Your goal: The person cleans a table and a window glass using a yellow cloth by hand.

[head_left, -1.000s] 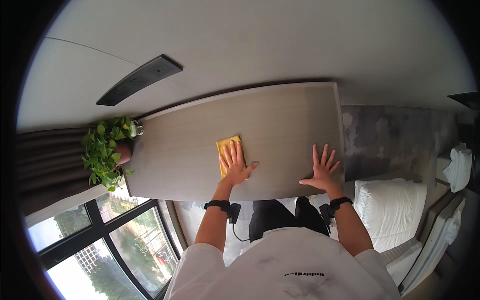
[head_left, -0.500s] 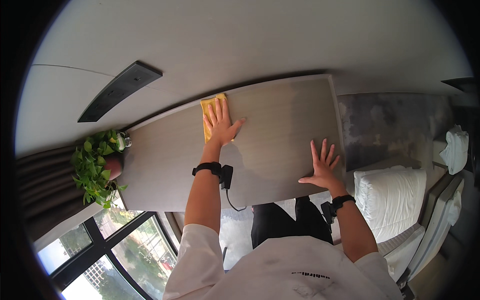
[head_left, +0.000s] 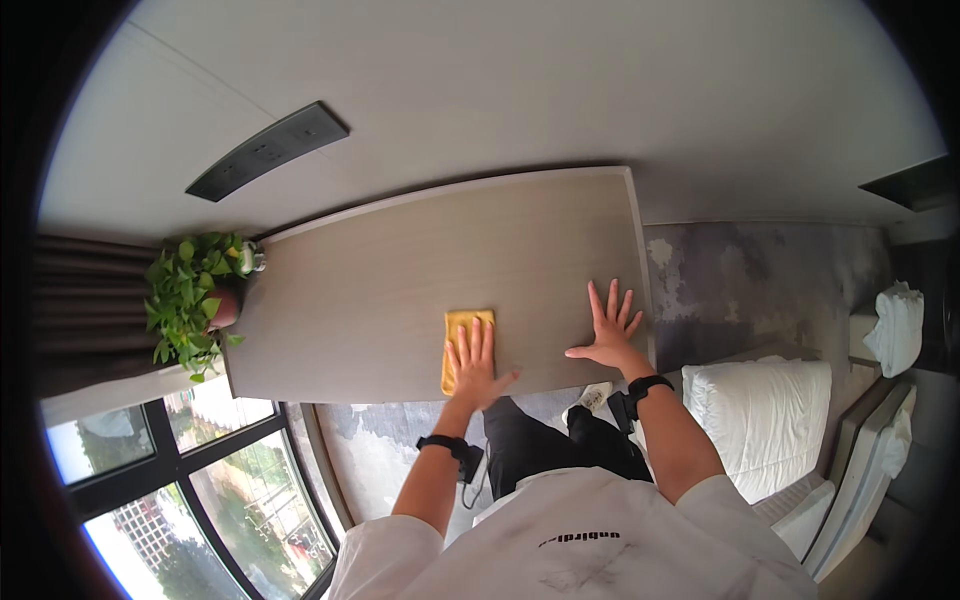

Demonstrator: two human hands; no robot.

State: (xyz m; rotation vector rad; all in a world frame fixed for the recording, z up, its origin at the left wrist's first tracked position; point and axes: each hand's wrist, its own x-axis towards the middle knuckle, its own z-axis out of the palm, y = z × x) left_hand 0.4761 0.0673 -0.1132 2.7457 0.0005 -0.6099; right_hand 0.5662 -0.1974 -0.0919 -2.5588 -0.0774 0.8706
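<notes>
My left hand [head_left: 474, 368] lies flat on a folded yellow cloth [head_left: 468, 317], close to the near edge of a wood-grain desk [head_left: 340, 290]. Its fingers are stretched over the cloth and the thumb sticks out to the right, off it. Part of the cloth is hidden beneath the palm. Toward the desk's right end, my right hand [head_left: 611, 335] rests on the bare top with its fingers spread and nothing in them. Each wrist wears a black strap with a small device.
A leafy potted plant [head_left: 190, 285] and a small clear glass item [head_left: 253, 258] stand at the desk's left end. Behind the desk rises a wall with a dark socket panel [head_left: 268, 150]. White bedding [head_left: 762, 425] is on the right, a window [head_left: 190, 470] lower left.
My left hand and the yellow cloth have moved from the desk's far edge back toward me. My right hand keeps its place near the right end. The view has shifted a little.
</notes>
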